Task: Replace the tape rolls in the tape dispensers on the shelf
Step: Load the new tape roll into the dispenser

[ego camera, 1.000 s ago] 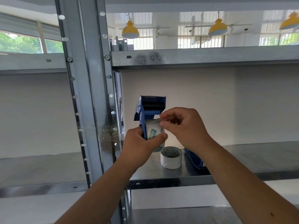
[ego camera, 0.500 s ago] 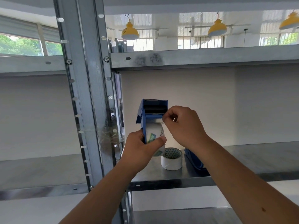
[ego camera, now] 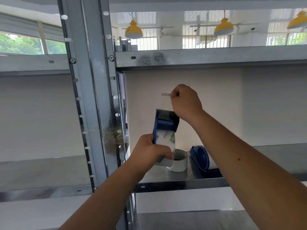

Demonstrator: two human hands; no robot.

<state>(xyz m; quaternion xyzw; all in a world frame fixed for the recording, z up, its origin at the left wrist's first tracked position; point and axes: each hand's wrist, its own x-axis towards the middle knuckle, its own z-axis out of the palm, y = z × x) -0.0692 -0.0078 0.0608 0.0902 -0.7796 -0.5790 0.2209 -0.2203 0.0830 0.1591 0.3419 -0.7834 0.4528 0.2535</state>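
Threading the loose end of the new tape through the head of the blue plastic hand-held tape dispenser (ego camera: pixel 166 125) looks like the step in hand. The left hand (ego camera: pixel 150 155) is closed around the dispenser's lower part and the clear tape roll with a green-and-white printed core (ego camera: pixel 166 146) seated in it, holding both in the air in front of the grey metal shelf (ego camera: pixel 166 177). The right hand (ego camera: pixel 186 101) is closed in a pinch on the transparent tape end (ego camera: pixel 166 94), which is drawn up above the dispenser's head; the strip between pinch and head is nearly see-through, so whether it already runs over the roller and cutter cannot be told.

As a judgement, the next move calls for keeping the strip taut and straight, laying it down across the cutting edge without letting it fold onto itself or stick to the fingers, while the left hand keeps the roll from slipping off its hub.

On the shelf just behind the held dispenser stands a white roll of tape with a patterned inner core (ego camera: pixel 178 161), lying flat with its hole upward. Just to its right lies a second blue plastic tape dispenser (ego camera: pixel 200 157), partly hidden by the right forearm; whether it holds a roll cannot be made out. If it is empty, that one is probably the remaining part of the task.
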